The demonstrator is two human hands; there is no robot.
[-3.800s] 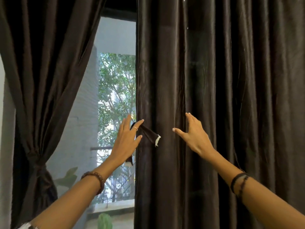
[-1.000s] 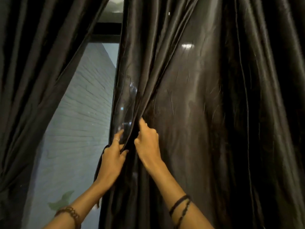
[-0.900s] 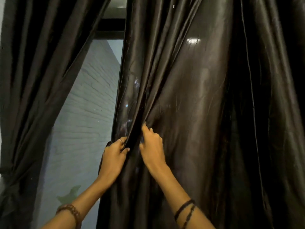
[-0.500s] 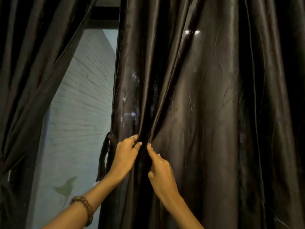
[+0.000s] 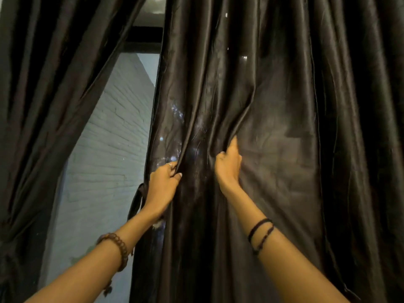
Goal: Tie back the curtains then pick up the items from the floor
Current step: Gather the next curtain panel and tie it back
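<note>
Head view: hands [image 5: 162, 184] now apart, right hand [image 5: 228, 168] higher on curtain [image 5: 273, 127].

white brick wall [image 5: 113, 136] | dark window frame bar [image 5: 144, 33] above it

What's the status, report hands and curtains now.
Left hand and right hand both grip folds of the right curtain. Left curtain tied back. Tie strap hangs loose; nothing in the way.

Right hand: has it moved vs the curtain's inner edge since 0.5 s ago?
Yes. The right hand has shifted right, away from the right curtain's inner edge and the left hand, gathering a wider fold between them.
</note>
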